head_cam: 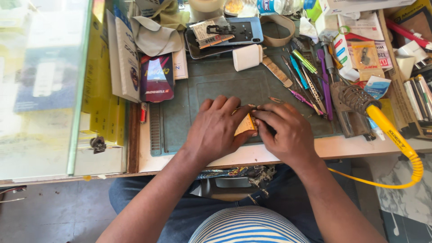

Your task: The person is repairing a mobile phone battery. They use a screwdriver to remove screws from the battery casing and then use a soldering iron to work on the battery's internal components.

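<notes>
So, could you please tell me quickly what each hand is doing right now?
Left hand: closed on the small orange packet.
Right hand: pinching the same packet.

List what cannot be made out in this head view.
- Small yellow packet: mostly covered by left hand and right hand; its contents are hidden.
- Soldering iron tip: buried in its coil stand.
- Phone: screen covered by small parts.
- Top-edge boxes: cut off by the frame.
</notes>
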